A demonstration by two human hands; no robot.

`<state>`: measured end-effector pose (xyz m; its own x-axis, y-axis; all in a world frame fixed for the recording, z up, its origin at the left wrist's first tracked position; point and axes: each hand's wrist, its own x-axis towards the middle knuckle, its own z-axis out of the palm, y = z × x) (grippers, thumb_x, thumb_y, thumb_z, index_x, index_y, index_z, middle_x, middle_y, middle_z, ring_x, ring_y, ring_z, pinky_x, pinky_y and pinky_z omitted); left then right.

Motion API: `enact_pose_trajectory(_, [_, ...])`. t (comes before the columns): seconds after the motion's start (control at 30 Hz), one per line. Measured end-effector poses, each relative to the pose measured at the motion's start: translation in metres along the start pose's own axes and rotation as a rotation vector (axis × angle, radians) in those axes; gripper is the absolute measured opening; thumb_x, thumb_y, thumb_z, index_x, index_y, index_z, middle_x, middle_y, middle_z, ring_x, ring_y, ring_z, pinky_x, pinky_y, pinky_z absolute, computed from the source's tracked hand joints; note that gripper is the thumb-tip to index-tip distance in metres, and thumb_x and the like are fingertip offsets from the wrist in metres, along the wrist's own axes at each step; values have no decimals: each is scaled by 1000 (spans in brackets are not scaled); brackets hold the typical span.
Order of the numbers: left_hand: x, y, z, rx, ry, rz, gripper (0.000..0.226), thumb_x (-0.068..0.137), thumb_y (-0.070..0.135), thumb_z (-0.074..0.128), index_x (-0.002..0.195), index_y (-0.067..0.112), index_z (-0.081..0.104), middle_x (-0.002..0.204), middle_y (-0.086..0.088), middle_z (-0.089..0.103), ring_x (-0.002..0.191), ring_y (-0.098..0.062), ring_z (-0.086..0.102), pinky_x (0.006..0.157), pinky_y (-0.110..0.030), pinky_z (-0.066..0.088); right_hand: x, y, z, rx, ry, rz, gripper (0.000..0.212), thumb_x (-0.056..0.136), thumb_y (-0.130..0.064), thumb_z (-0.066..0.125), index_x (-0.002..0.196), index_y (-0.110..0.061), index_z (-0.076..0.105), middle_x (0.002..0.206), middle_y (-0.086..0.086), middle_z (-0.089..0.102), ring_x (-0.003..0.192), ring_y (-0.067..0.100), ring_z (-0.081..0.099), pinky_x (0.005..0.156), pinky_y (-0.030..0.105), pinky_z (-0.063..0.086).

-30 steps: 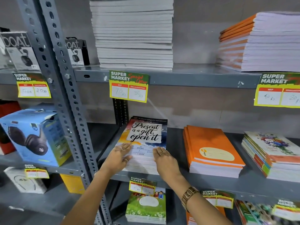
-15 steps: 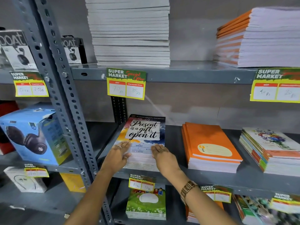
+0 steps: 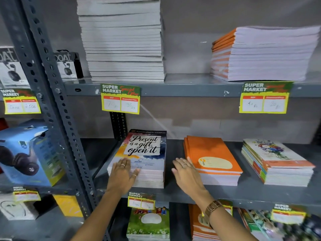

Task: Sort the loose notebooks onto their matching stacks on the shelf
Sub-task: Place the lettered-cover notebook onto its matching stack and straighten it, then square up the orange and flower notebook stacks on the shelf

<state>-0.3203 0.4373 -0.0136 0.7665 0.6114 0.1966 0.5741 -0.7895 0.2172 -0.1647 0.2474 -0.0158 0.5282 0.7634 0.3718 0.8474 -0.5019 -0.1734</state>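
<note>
On the middle shelf a stack of notebooks with "Present is a gift, open it" on the cover stands at the left. My left hand lies flat on its near left corner, fingers spread. My right hand hovers open in the gap between that stack and the orange notebook stack, its fingertips touching or nearly touching the orange stack's near left corner. A floral-cover stack sits at the right. Neither hand holds a notebook.
The upper shelf carries a tall grey-white stack and an orange-spined stack. Price tags hang from the shelf edges. A slotted steel upright stands at the left, with headphone boxes beyond it. The lower shelf holds a green-cover stack.
My right hand has left the "Present is a gift" stack and moved right toward the orange stack. My left hand stays on the stack. The view has come closer.
</note>
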Motion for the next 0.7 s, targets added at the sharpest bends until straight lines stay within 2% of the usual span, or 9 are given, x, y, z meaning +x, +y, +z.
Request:
enact_pose_trajectory(0.17, [-1,46,13,114,9,106,65,97,48,23,148,8,13,159,-9,15,147,-19,8,121,-37,1,-13,54,-22,-87,5,104,46,102,-32,29,143,-13,37,151,5,39,142,17,30,121,32,6])
enact_pose_trajectory(0.4, [14,121,23,74,-7,266,64,98,45,22,149,11,7,160,-4,6,148,-17,1,121,-35,-1,-29,114,-43,-122,-40,169,49,100,-34,31,144,-13,34,154,4,34,143,16,27,121,32,10])
enact_pose_trajectory(0.6, [31,177,34,-26,-134,484,69,94,43,38,149,12,10,160,-5,9,147,-19,8,121,-32,10,-45,158,-47,-77,-110,241,64,96,-49,34,148,-12,24,158,4,23,145,19,21,121,32,15])
enact_pose_trajectory(0.7, [34,193,45,-5,-248,522,77,92,42,44,150,13,3,161,-4,1,148,-18,3,122,-36,9,-48,170,-43,-35,-162,280,72,94,-54,34,149,-11,18,160,5,16,147,21,14,120,33,14])
